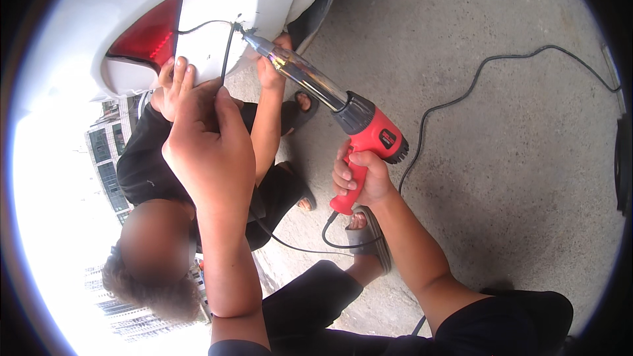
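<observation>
My right hand [361, 175] is wrapped round the handle of a red and black heat gun [374, 133]. Its long metal nozzle [300, 69] slants up-left, the tip close to a dark crack [239, 27] in a white car bumper [214, 6]. Pinched in my left hand [211, 142] is a thin dark rod [228, 56], whose upper end meets the crack beside the nozzle tip. A thin dark curved line runs from there to the red tail light [150, 34]. My left fingertips are partly hidden behind the hand.
A co-worker in black [155, 165] crouches at left, one hand [175, 80] on the bumper below the tail light, the other [271, 69] behind the nozzle. The gun's black cord [336, 244] hangs by my sandalled foot [369, 240]. Another stretch of cable [484, 66] crosses the concrete floor [514, 178].
</observation>
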Available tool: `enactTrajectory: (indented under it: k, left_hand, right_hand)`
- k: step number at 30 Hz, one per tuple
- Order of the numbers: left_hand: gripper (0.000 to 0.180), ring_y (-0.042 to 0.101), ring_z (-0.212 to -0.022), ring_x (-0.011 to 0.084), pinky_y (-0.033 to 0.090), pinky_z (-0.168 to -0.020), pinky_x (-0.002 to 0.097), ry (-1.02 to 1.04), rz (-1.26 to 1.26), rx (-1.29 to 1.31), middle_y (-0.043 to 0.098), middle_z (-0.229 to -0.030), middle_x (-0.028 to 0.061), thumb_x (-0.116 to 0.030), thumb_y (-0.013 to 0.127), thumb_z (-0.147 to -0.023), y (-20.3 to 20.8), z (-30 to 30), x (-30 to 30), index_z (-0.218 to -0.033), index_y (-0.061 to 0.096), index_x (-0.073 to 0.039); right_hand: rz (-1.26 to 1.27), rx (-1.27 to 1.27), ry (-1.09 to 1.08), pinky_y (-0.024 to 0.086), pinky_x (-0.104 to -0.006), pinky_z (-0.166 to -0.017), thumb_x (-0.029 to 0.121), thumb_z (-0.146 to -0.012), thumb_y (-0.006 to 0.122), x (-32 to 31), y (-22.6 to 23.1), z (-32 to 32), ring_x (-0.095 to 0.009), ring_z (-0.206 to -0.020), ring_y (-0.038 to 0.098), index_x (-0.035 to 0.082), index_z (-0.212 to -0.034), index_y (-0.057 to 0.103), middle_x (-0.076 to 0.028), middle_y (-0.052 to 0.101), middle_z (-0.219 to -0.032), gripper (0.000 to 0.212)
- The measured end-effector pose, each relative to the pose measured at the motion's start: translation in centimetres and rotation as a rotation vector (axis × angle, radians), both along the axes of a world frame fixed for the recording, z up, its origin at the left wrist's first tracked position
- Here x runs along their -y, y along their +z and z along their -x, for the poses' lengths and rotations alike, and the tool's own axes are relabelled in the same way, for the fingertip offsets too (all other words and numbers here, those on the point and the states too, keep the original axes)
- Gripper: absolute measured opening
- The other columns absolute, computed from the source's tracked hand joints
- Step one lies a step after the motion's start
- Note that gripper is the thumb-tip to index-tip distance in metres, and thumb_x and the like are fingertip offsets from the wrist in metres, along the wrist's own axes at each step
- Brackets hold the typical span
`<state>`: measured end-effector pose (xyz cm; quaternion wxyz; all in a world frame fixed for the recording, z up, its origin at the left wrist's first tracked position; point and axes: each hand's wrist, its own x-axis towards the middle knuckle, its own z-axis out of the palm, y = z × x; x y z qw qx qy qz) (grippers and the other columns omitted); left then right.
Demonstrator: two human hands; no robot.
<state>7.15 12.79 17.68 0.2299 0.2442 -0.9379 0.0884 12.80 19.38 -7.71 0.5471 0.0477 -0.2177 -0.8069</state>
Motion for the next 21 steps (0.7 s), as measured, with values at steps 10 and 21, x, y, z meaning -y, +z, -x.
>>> enactTrajectory:
  k: [10,21]
  left_hand:
    - [0.010,0.076,-0.077,0.0214,0.058,-0.071,0.0307,-0.003,-0.048,-0.014,0.076,-0.098,0.0196,-0.005,0.068,-0.090,-0.3,-0.2,0.1,-0.095,0.072,0.002]
    - [0.017,0.073,-0.077,0.0154,0.055,-0.070,0.0265,0.018,-0.028,0.031,0.073,-0.105,0.0199,-0.002,0.064,-0.094,0.4,0.4,-0.4,-0.102,0.070,0.011]
  right_hand:
    - [0.021,0.009,-0.009,0.046,-0.0331,-0.050,0.022,-0.091,0.059,0.4,0.3,0.2,-0.013,-0.050,0.046,0.010,-0.106,0.063,-0.004,0.053,-0.067,0.019]
    - [0.046,0.009,-0.006,0.045,-0.0325,-0.049,0.023,-0.092,0.058,0.8,0.4,0.3,-0.012,-0.049,0.045,0.010,-0.106,0.063,-0.003,0.053,-0.067,0.020]
